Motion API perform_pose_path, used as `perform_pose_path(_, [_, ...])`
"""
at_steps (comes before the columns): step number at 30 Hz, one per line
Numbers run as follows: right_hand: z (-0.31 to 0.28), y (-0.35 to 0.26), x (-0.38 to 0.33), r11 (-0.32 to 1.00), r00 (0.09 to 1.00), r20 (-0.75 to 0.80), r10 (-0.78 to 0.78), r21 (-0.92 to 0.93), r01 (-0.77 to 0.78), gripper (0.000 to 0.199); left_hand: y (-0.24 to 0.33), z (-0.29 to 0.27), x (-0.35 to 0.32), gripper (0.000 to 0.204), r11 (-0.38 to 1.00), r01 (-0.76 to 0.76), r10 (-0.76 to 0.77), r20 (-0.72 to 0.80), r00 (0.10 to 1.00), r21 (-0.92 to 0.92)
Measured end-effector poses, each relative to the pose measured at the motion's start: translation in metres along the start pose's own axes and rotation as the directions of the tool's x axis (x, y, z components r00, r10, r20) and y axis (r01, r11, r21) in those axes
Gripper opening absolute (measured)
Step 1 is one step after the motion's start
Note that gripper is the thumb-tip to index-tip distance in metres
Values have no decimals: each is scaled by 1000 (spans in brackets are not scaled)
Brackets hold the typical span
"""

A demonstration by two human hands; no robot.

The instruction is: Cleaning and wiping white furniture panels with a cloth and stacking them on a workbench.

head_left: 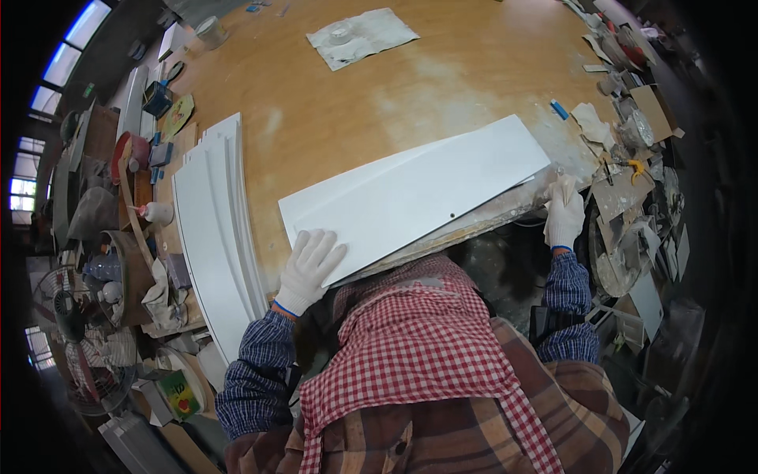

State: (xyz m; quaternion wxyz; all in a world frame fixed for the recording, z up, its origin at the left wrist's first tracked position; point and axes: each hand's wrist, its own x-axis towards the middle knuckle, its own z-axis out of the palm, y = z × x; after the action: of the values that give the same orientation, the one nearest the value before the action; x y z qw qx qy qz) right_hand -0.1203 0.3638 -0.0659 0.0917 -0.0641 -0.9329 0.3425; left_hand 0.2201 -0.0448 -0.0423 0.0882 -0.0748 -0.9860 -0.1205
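A long white panel (442,189) lies slanted across the near edge of the table, with a small dark hole close to its near side. Under it, a second white panel (304,207) shows along the far left side. My left hand (310,267), in a white glove, rests on the top panel's left end with its fingers stretched out. Beyond the panel's right end, my right hand (564,212), also gloved, is at the table edge. Its fingers are closed, and what they hold, if anything, cannot be made out.
To the left lies a stack of long white panels (212,229). A whitish sheet (363,38) with a round lid-like thing is at the far side of the wooden table (332,110). Near the right edge are a blue block (559,109) and clutter; a fan (75,332) stands lower left.
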Motion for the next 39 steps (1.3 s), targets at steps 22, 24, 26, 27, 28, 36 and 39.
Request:
perform_pose_path(22, [121,-185,-187,302,-95,535,-840,605,736,22,27,50,-35,41,-635,265,-560,669,490,-726])
perform_pose_path(24, [122,-187,-151,378,18,589,-808,495,782,22,34,57,-44,40,-600,250,-639,644,422,-760])
perform_pose_path(26, [118,-188,-101,468,191,604,-774,342,815,23,39,51,-38,37,-629,222,-632,656,412,-745])
perform_pose_path(27, [125,-180,-75,472,270,528,-805,295,830,23,40,50,-41,36,-611,247,-647,654,392,-752])
perform_pose_path(28, [141,-165,-43,342,238,438,-867,174,923,23,41,50,-42,36,-591,275,-659,651,376,-758])
perform_pose_path(36, [180,-142,87,810,765,394,-509,-83,581,34,67,53,-36,54,-737,-16,-635,685,357,-676])
perform_pose_path(39, [193,-161,27,625,624,128,-770,-39,779,30,66,90,-67,75,-347,487,-671,575,468,-801])
